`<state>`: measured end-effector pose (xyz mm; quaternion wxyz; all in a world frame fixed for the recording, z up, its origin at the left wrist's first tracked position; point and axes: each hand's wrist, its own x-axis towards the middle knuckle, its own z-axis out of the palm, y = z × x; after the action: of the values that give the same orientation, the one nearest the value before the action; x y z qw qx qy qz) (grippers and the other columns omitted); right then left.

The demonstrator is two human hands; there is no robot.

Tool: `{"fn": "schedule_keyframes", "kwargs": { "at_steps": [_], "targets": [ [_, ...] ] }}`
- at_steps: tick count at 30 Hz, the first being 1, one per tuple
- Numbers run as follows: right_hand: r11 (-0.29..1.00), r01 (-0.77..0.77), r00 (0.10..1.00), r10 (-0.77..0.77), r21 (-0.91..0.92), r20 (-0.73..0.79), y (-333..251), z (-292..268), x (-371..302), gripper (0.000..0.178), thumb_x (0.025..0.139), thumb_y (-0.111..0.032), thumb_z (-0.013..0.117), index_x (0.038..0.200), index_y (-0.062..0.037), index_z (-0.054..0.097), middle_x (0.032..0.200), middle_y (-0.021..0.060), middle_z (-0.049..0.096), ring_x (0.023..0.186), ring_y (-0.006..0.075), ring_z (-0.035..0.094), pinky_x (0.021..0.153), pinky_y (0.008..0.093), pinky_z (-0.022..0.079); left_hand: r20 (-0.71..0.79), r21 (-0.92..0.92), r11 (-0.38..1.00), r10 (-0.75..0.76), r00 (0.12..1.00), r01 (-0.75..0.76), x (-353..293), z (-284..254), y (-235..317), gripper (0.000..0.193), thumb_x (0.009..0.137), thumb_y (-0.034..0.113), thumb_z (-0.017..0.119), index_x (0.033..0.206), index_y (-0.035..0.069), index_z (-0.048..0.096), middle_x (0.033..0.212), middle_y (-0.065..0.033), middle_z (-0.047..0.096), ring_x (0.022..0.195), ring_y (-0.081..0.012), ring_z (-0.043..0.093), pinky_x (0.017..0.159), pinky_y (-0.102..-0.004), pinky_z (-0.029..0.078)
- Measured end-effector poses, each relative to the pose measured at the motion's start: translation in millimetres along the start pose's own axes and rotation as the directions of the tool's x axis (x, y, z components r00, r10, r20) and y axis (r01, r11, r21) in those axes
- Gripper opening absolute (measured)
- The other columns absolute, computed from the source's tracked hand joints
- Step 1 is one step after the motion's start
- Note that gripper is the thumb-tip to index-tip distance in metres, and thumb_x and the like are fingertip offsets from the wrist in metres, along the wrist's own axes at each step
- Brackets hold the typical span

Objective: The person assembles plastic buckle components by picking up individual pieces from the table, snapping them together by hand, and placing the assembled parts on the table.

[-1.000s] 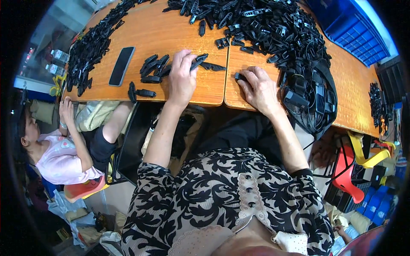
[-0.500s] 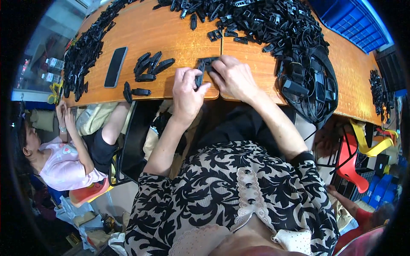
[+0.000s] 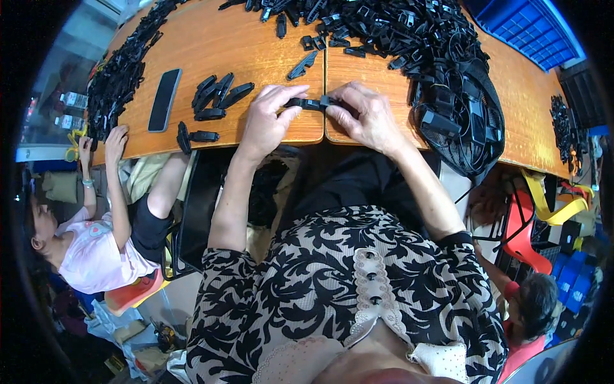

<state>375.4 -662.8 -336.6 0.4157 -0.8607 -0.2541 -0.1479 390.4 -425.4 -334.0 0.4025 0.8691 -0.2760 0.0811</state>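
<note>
A small black plastic part (image 3: 310, 104) spans the gap between my two hands, just over the table's near edge. My left hand (image 3: 264, 121) pinches its left end between thumb and fingers. The right end is gripped by my right hand (image 3: 363, 116), whose fingertips partly hide it. Just beyond the hands, a dark narrow clip-like piece (image 3: 302, 65) lies alone at a slant. To the left sits a small group of black oval parts (image 3: 217, 95), with two more nearer the edge. A large heap of black plastic parts (image 3: 396, 32) covers the far side.
A black mesh bag (image 3: 470, 137) with black parts overhangs the edge at right. A phone (image 3: 165, 99) lies at left, beside a long row of parts (image 3: 121, 80). A blue crate (image 3: 527, 29) stands far right. A co-worker (image 3: 102, 243) sits at left; another person (image 3: 534, 307) is lower right.
A narrow piece now lies on the table beyond my hands. The hands have gone from working close together on upright pieces to holding one part level. The left co-worker's hands have moved apart.
</note>
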Motion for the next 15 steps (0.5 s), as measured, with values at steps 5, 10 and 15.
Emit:
{"fn": "schedule_keyframes", "kwargs": {
  "at_steps": [5,10,15],
  "targets": [
    [0.995,0.056,0.997,-0.052,-0.081,0.05,-4.4,-0.8,1.1,0.019,0.087,-0.017,0.074,0.101,-0.004,0.07,0.094,0.0151,0.066,0.086,0.0365,0.067,0.072,0.0449,0.054,-0.026,-0.156,0.981,-0.123,0.992,0.117,-1.8,1.2,-2.6,0.046,0.083,-0.004,0.073,0.128,0.003,0.068,0.114,-0.0101,0.072,0.108,-0.0192,0.067,0.099,-0.0323,0.051],
    [0.99,0.088,0.994,-0.08,-0.115,0.073,-2.8,1.6,8.5,0.016,0.085,-0.013,0.073,0.096,-0.0028,0.069,0.088,0.0149,0.063,0.083,0.037,0.065,0.07,0.0458,0.053,-0.014,-0.212,0.962,-0.18,0.984,0.173,-2.2,4.5,-8.2,0.046,0.081,-0.004,0.074,0.127,0.003,0.068,0.112,-0.0099,0.072,0.103,-0.0187,0.069,0.096,-0.0309,0.052],
    [0.946,0.292,0.956,-0.29,-0.138,0.04,-1.2,32.2,31.2,0.013,0.074,-0.008,0.073,0.082,-0.0018,0.065,0.086,0.0144,0.062,0.082,0.0342,0.064,0.069,0.0443,0.053,-0.061,-0.179,0.976,-0.135,0.989,0.123,-0.2,1.0,-6.3,0.042,0.079,-0.002,0.076,0.12,0.006,0.071,0.104,-0.0099,0.075,0.098,-0.0214,0.07,0.089,-0.0318,0.053]
  ]
}}
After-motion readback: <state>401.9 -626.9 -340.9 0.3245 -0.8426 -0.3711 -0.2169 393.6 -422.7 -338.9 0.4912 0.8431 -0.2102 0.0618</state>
